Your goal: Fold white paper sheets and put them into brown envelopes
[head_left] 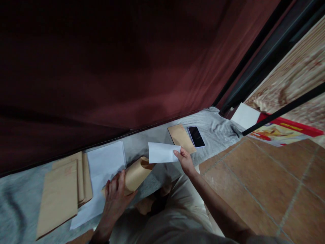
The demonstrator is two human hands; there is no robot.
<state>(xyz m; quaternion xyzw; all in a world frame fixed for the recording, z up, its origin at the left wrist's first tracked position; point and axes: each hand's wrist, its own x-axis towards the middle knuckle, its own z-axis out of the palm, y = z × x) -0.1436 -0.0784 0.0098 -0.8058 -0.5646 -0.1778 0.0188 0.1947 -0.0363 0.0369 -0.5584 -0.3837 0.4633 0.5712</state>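
My left hand (pixel 116 195) is closed around a brown paper envelope (pixel 138 173), whose mouth gapes open toward the right. Between the thumb and fingers of my right hand (pixel 185 159) is a folded sheet of white paper (pixel 161 152), held flat just above and beside the envelope's mouth. The paper's left end is near the opening, and I cannot tell whether they touch. Another brown envelope (pixel 180 135) lies flat beyond my right hand.
A dark phone (pixel 196 136) lies beside the far envelope. At left, several brown envelopes (pixel 59 195) overlap white sheets (pixel 105 162) on a grey cloth (pixel 142 137). A dark red curtain (pixel 127 84) hangs behind. A red printed box (pixel 279 130) stands on the tiled floor (pixel 254 173).
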